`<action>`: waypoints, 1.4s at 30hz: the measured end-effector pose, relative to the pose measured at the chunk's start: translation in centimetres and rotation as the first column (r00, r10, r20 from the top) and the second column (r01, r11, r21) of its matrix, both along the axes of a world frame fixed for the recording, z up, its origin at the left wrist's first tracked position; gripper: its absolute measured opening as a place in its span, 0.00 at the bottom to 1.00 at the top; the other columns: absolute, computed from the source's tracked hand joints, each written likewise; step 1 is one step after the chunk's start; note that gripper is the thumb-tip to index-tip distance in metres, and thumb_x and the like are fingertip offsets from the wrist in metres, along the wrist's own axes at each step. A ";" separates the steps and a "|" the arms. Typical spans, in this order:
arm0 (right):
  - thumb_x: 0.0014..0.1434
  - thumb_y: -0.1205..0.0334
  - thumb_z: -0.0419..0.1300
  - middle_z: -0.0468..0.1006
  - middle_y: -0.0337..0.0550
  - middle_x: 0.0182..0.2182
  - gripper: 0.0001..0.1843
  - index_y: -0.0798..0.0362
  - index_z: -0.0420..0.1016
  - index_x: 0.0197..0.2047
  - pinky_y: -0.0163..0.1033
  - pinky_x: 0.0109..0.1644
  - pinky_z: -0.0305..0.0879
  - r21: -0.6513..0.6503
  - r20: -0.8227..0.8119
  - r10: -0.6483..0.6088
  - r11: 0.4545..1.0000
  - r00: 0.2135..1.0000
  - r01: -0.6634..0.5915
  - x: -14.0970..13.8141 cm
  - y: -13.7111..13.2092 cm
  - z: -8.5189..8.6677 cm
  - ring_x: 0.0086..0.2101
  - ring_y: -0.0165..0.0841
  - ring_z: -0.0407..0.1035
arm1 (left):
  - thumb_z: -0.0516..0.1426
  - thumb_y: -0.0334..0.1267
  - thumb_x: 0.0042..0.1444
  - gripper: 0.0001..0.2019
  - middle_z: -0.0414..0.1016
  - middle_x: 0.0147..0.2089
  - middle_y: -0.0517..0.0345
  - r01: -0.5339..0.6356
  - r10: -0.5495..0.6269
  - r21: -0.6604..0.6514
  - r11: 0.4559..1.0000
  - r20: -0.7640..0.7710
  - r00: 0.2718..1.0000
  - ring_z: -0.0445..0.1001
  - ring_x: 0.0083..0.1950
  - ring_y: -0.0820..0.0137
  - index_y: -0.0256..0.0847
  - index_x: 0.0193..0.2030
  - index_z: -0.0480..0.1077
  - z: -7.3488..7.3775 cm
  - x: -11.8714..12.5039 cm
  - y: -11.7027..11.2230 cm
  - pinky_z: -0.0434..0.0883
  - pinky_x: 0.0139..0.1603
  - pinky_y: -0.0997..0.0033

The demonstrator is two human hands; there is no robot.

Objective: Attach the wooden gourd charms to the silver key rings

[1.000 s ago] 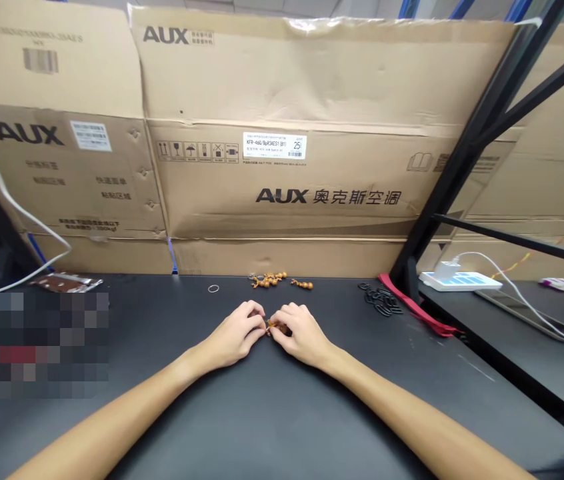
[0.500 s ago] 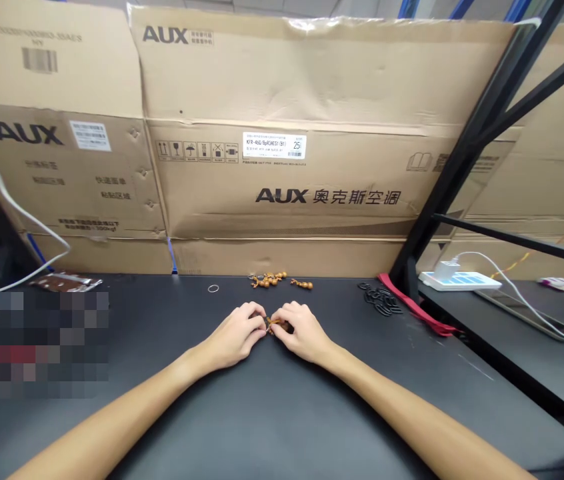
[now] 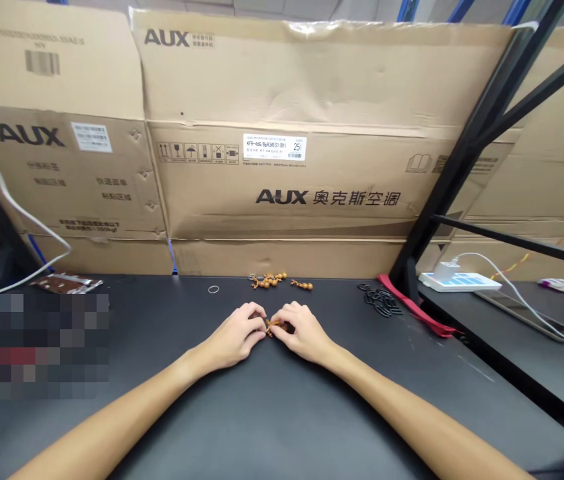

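Note:
My left hand (image 3: 235, 333) and my right hand (image 3: 299, 330) rest on the black table (image 3: 282, 413), fingertips meeting in a pinch. Between them sits a small orange-brown bead charm (image 3: 273, 325), held by both hands and mostly hidden by the fingers. Farther back lies a little pile of similar orange-brown bead charms (image 3: 268, 281), with one more bead charm (image 3: 302, 285) to its right. A small metal ring (image 3: 213, 289) lies alone to the left of the pile.
Large AUX cardboard boxes (image 3: 282, 133) wall the table's back edge. A heap of black rings (image 3: 381, 299) and a red strap (image 3: 415, 307) lie at the right by a black steel frame (image 3: 467, 140). A white power strip (image 3: 459, 280) sits beyond. A foil packet (image 3: 65, 283) lies at the left.
Both hands stay pinched on the charm; the fingers shift only slightly. Nothing else has moved.

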State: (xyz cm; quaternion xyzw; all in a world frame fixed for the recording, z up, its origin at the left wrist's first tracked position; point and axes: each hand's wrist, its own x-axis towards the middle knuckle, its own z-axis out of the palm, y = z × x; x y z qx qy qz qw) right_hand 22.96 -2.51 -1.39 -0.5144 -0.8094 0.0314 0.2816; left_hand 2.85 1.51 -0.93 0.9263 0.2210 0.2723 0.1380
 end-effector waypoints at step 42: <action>0.63 0.47 0.51 0.64 0.54 0.61 0.27 0.54 0.68 0.58 0.52 0.64 0.54 -0.059 0.117 -0.054 0.996 0.992 0.061 3.0 2.1 -1.7 0.60 0.44 0.57 | 0.48 0.50 0.64 0.23 0.65 0.63 0.47 -0.212 0.241 0.140 0.967 -0.244 0.939 0.62 0.64 0.58 0.40 0.59 0.66 -0.6 -1.0 1.2 0.59 0.64 0.55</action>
